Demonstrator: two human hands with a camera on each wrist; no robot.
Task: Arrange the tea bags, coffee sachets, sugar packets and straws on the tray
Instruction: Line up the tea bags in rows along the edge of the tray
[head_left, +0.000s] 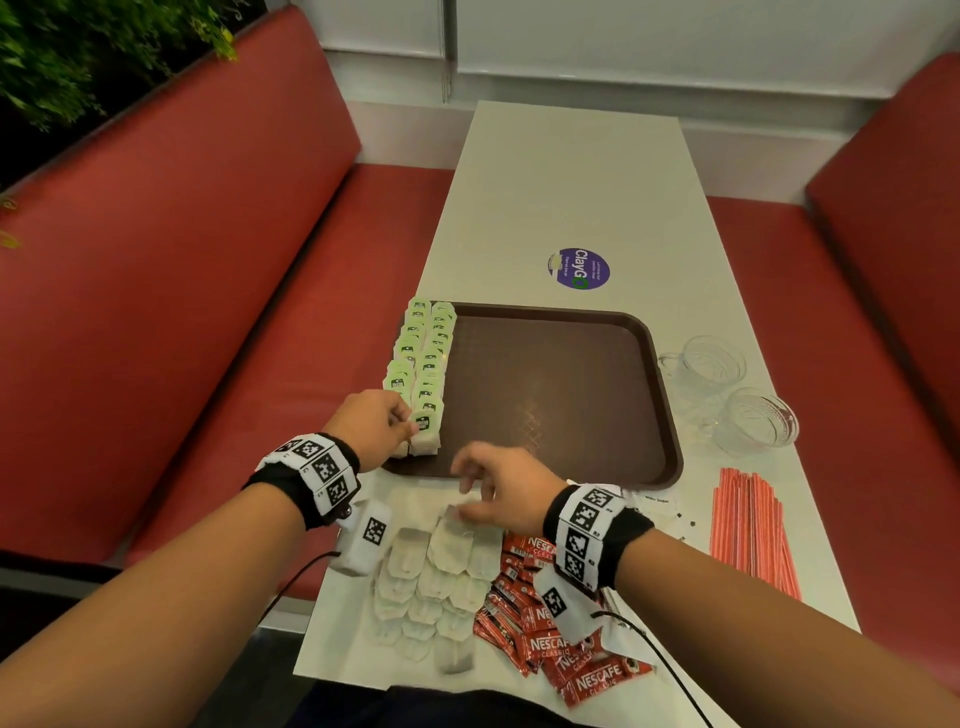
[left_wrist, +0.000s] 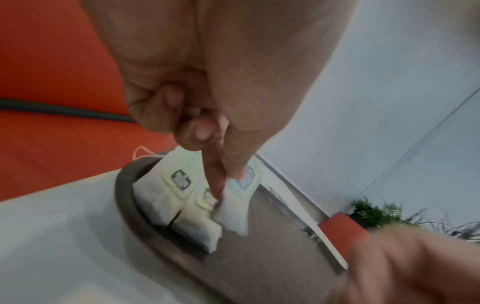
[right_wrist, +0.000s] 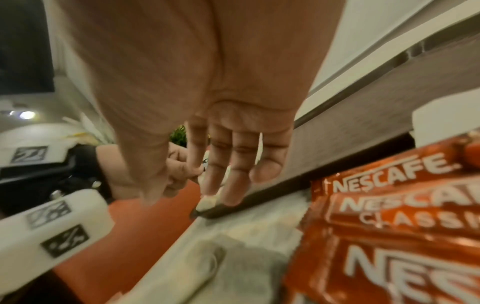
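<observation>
My left hand (head_left: 371, 423) pinches a tea bag (head_left: 426, 431) at the tray's (head_left: 561, 395) seven o'clock corner; right hand (head_left: 498, 486) hovers, fingers loose, empty.

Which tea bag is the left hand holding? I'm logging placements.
The nearest tea bag in the tray's right-hand row, pinched by the left hand; others stand untouched.

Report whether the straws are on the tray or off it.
Off. The straws lie bundled on the table, right of the tray.

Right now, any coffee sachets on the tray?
No: the coffee sachets lie on the table, nearer than the tray, which holds only tea bags.
</observation>
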